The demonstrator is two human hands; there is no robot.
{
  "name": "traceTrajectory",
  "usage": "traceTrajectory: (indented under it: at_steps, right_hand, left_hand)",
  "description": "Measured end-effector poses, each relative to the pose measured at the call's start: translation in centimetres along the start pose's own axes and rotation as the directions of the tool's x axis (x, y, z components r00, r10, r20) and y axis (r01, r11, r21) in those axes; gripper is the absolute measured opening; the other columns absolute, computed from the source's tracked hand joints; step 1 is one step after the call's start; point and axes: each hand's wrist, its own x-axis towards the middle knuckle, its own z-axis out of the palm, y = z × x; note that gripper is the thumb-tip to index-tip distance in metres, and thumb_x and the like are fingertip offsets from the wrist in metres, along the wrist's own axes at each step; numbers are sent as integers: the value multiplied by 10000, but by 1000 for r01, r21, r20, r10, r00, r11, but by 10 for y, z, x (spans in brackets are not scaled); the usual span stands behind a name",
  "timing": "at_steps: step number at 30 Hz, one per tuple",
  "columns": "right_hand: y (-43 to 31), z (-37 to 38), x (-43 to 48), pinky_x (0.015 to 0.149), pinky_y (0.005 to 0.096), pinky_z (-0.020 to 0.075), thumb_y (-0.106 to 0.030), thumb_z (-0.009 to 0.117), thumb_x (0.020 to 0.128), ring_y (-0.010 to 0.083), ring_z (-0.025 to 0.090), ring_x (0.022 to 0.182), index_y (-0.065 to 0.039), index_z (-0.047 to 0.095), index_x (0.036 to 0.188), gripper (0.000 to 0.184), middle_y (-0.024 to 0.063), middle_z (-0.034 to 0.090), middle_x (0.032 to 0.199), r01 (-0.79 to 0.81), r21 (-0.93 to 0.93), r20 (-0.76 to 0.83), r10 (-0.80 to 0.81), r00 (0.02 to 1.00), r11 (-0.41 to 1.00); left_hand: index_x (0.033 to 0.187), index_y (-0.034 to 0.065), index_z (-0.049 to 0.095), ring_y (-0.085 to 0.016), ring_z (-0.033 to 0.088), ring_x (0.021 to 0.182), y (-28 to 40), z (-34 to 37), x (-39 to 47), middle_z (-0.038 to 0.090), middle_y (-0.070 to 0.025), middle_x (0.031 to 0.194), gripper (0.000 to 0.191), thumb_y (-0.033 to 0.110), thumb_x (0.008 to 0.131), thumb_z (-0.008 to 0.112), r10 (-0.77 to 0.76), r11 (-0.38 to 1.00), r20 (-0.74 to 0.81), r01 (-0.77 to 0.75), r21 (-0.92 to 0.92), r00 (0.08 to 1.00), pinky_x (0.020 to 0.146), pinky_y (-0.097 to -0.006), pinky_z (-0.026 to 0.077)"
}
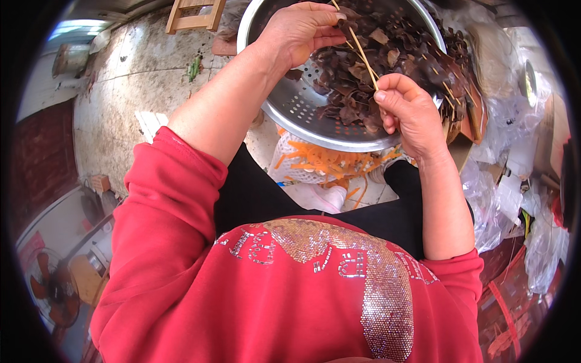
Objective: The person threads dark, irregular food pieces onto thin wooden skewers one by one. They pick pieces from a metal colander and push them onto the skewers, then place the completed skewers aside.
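A thin bamboo skewer slants over a perforated stainless steel colander. My right hand pinches the skewer near its lower end. At the upper part of the skewer, my left hand holds a dark piece of wood ear mushroom between thumb and fingers. A heap of loose brown wood ear fills much of the colander below both hands. Another skewer lies partly hidden behind the held one. Skewers loaded with wood ear are piled at the colander's right side, their bare ends sticking out.
Orange shavings, perhaps carrot, lie on white foam netting under the colander's near rim. A wooden stool stands at the upper left on the stained tiled floor. Clear plastic bags crowd the right. A fan is at lower left.
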Motion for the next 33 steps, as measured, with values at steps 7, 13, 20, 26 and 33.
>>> traceTrajectory:
  at_steps: [7, 13, 20, 26, 33]
  right_hand:
    - [-1, -2, 5, 526, 208, 436, -127, 760, 925, 55, 548, 615, 32, 585, 1292, 437, -13, 618, 774, 62, 36, -85, -59, 995, 997]
    - [-2, -2, 7, 527, 205, 443, -137, 768, 926, 51, 550, 616, 31, 593, 1283, 432, -15, 622, 780, 31, 40, -93, -27, 995, 999]
    - [-3, -1, 6, 535, 200, 448, -118, 760, 931, 43, 545, 613, 9, 641, 1207, 327, -22, 629, 792, -3, 14, -46, 3, 999, 1000]
    - [-2, -1, 4, 540, 196, 444, -126, 759, 927, 37, 532, 609, -13, 669, 1143, 260, -34, 629, 800, -13, 6, -6, 13, 1000, 1000]
    - [2, -4, 7, 649, 216, 458, -242, 765, 924, 47, 574, 724, -72, 709, 1083, 239, -38, 654, 839, -23, -75, -58, 19, 998, 997]
  left_hand:
    - [1049, 32, 666, -223, 728, 920, -23, 38, -50, 721, -93, 998, 125, 67, 945, 727, -264, 958, 100, 248, 145, 959, 892, -376, 618]
    - [1038, 48, 673, -192, 729, 878, -19, 40, -51, 727, -72, 963, 139, 77, 927, 751, -167, 957, 61, 147, 249, 984, 847, -332, 609]
    - [1013, 26, 669, -210, 732, 826, -21, 31, -37, 729, -102, 926, 161, 29, 888, 770, -71, 989, 25, 67, 133, 997, 798, -338, 625]
    - [973, 38, 659, -200, 738, 826, -24, 27, -31, 716, -92, 904, 117, 53, 909, 756, -114, 982, 56, 104, 155, 992, 784, -349, 638]
    - [950, 84, 669, -152, 712, 789, -13, 32, -45, 713, -35, 928, 102, 119, 925, 761, -239, 957, 118, 214, 194, 964, 816, -340, 622]
